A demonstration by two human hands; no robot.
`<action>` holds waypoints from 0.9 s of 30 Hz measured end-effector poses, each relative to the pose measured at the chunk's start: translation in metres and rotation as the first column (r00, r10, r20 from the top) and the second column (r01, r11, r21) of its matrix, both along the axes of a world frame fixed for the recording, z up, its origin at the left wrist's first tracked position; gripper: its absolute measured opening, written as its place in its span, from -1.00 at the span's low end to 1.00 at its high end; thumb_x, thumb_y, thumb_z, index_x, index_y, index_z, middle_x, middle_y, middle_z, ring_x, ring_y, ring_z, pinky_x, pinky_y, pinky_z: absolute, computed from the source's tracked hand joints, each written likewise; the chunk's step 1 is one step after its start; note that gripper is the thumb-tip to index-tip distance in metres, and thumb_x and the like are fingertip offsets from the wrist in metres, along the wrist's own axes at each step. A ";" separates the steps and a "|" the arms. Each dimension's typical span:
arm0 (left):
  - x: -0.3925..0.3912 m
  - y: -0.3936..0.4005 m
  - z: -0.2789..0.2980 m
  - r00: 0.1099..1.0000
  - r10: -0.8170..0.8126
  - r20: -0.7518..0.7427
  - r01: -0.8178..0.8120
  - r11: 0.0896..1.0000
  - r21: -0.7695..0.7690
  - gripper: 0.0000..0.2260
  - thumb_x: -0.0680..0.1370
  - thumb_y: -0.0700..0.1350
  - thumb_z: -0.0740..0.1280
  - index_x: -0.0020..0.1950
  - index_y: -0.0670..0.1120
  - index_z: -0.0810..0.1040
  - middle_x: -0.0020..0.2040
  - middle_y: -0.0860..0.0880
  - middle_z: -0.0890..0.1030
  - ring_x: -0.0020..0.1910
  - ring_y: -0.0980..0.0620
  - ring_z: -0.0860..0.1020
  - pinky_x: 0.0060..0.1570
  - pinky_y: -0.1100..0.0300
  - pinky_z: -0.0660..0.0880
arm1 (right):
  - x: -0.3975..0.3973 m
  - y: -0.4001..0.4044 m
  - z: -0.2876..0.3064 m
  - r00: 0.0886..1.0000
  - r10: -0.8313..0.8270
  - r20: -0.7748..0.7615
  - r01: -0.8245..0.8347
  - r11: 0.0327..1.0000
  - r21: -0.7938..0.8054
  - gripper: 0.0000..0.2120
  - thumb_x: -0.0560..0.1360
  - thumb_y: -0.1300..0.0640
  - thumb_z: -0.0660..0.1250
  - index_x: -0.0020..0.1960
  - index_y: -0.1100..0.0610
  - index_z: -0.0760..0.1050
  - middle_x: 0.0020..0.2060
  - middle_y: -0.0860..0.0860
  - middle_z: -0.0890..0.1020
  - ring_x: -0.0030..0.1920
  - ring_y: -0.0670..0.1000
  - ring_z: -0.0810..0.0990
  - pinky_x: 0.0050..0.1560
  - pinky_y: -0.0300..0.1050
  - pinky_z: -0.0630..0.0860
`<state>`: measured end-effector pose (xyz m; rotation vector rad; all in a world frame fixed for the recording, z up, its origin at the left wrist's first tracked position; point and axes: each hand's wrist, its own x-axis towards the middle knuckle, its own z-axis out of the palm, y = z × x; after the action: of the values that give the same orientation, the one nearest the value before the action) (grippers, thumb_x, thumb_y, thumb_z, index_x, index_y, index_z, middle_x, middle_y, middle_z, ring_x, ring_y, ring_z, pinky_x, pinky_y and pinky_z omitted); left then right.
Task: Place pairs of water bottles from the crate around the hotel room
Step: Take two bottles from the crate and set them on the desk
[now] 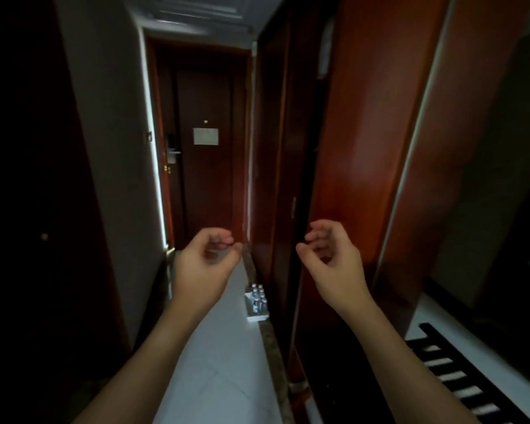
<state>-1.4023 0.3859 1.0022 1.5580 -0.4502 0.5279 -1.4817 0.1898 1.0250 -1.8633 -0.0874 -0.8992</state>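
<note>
Both forearms reach forward into a dim, narrow entry corridor. Left hand (205, 258) is raised at mid-frame, fingers loosely curled, thumb near the fingertips, holding nothing. Right hand (331, 255) is at the same height, likewise half-curled and empty; the two hands are apart, with a clear gap between them. Below and between the hands, the crate (257, 304) sits on the pale floor (214, 362), against the base of the red-brown wardrobe (364, 142) along the right side. Water bottles (258, 296) stand upright inside the crate, caps showing in close rows; exact count cannot be told. At lower right, a dark slatted rack (462, 371) lies low beside the wardrobe. Far end of corridor: a dark wooden door (208, 179), shut, with a pale notice (206, 136) fixed at its middle and a metal handle and lock (172, 153) on its left edge.
</note>
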 end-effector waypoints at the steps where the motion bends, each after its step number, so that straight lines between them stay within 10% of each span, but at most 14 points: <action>1: 0.013 0.006 -0.001 1.000 0.012 -0.005 -0.012 1.000 -0.005 -0.84 0.43 -0.15 0.50 -0.08 0.07 0.62 -0.17 0.07 0.67 -0.12 0.05 0.63 0.01 0.12 0.54 | 0.017 0.007 -0.001 1.000 0.028 -0.012 -0.028 1.000 0.006 -0.69 0.42 0.09 0.46 0.08 -0.13 0.45 -0.08 -0.05 0.59 -0.10 -0.03 0.61 -0.08 -0.22 0.54; 27: 0.448 -0.002 0.006 0.968 0.246 -0.041 -0.239 0.963 0.127 -0.84 0.39 -0.10 0.47 -0.09 0.10 0.59 -0.18 0.16 0.69 -0.25 0.25 0.60 -0.11 0.36 0.52 | 0.546 -0.001 -0.028 0.938 0.336 -0.082 -0.328 0.939 0.101 -0.64 0.41 0.22 0.51 0.13 -0.01 0.51 -0.06 -0.09 0.61 -0.07 -0.01 0.61 -0.06 -0.20 0.53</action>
<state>-0.9539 0.3838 1.0078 1.7531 -0.2524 0.6528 -0.9353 0.1892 0.9969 -1.7420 -0.2909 -0.5677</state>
